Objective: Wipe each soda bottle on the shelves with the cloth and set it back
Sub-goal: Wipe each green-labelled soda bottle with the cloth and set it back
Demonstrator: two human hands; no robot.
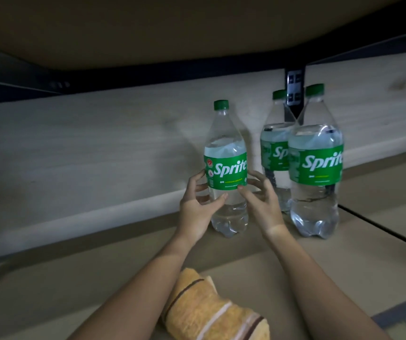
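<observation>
Shelf [98, 261] board runs wide and tan, with the underside of the shelf above [197, 28] low overhead, so vertical room over the caps is tight. Pale back wall [86, 148] closes the rear; the whole left stretch of board in front of it is bare. A dark seam [381, 224] cuts the board on the right, just behind the right-hand bottles. A dark metal upright [294, 94] stands at the wall behind them.

Front right bottle [316, 168] stands upright near the seam, label facing out. Rear right bottle [274, 153] sits just behind and left of it, partly hidden, close to the wall. Held bottle [226, 168] is upright, base on or just off the board, cannot tell which; a narrow gap separates it from the rear right bottle.

Cloth [211, 312], yellow with brown and white stripes, lies bunched on the board near the front edge, between the forearms, well apart from all the bottles.

Left hand [198, 207] wraps the held bottle's left side, thumb across the front below the label. Right hand [262, 200] is at its right side, fingers curved, thumb tip on the label's lower edge.
</observation>
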